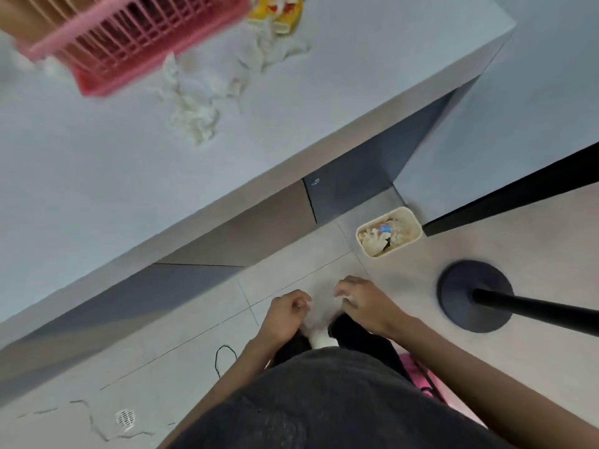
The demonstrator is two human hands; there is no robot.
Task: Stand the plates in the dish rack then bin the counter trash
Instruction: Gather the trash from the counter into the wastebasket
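Note:
Both my hands hang low over the floor tiles, in front of my body. My left hand [287, 314] has its fingers curled and pinches a blurred white tissue wad [316, 333] that hangs between the hands. My right hand [368, 303] curls over the same white paper at its fingertips. The cream trash bin [413, 236] stands on the floor ahead to the right, holding crumpled paper and a clear bottle. On the counter [81, 163] lie crumpled tissues [197, 116] and a yellow wrapper [278, 11]. The pink dish rack [129, 40] sits at the top left, its contents blurred.
A black pole on a round base [470, 298] stands on the floor close to my right. A dark cabinet edge [505, 196] runs behind the bin. A black cord loop [223, 358] and a floor drain [125, 418] lie at the lower left.

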